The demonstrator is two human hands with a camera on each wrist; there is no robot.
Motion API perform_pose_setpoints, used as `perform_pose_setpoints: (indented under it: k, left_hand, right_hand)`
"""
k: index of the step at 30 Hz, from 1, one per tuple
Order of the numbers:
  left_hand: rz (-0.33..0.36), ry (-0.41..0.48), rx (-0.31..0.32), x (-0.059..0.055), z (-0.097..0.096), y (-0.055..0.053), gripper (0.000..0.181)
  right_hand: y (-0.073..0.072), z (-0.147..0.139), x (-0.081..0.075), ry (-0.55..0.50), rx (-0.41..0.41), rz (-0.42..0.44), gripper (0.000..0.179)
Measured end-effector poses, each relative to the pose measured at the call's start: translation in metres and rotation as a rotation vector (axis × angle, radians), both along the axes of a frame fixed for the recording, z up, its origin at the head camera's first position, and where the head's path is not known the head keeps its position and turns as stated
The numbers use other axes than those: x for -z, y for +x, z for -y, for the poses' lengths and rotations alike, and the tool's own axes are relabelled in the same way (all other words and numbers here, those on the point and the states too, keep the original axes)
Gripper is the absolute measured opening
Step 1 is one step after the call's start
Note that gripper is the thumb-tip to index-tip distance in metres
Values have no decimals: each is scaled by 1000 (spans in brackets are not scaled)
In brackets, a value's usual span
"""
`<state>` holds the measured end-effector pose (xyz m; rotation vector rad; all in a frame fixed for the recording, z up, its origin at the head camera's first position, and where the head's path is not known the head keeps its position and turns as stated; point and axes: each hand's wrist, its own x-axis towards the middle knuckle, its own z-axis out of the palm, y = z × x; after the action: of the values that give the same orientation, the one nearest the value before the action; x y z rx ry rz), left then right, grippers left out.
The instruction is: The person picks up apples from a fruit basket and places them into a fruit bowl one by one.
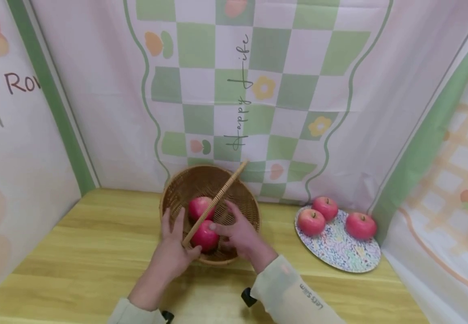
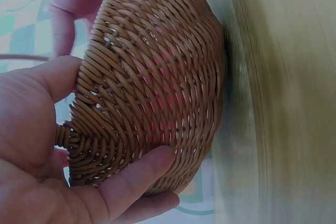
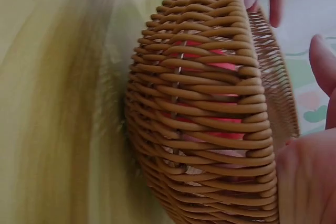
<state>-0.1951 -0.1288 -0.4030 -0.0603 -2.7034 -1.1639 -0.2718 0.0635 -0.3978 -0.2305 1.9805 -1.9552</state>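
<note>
Listing from the near edge, we find two pale sleeves [image 1: 294, 288], the right one lettered. Left hand [image 1: 173, 254]: fingers spread and fairly straight against the outside of the basket [image 1: 177, 189], thumb at its rim, the foot of the handle [image 1: 217, 198] between them. Right hand [image 1: 239, 236]: reaching in over the near right rim, thumb against the near apple [image 1: 206, 238], forefinger extended and apart; the remaining fingers are partly hidden, so we cannot tell exactly how they lie. One brown woven basket, upright on the wooden table [image 1: 76, 247], its handle slanting from near left to far right. Inside it we count two red apples: the near one and, just beyond, the far apple [image 1: 200, 207]. To the right, well apart, one speckled plate [image 1: 339, 252] bearing three more apples [image 1: 361, 226], two close together and one set aside. Behind, we note a green-and-white checked cloth [image 1: 197, 45], lettered "Happy Life".
</note>
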Motion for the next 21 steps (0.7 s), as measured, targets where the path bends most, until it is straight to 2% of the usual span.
perform_pose_setpoints:
  k: [4,9,17,21]
  left_hand:
    - [11,-9,3,0,-1,0,107]
    - [-3,-5,-13,0,0,1,108]
    - [-31,-11,3,6,2,2,106]
    - [-43,-14,4,5,2,1,106]
  right_hand:
    - [0,2,5,4,-26,13,85]
    - [0,9,7,36,-65,-14,76]
    - [-1,18,16,101,-135,-3,78]
    - [-2,21,16,111,-153,-12,75]
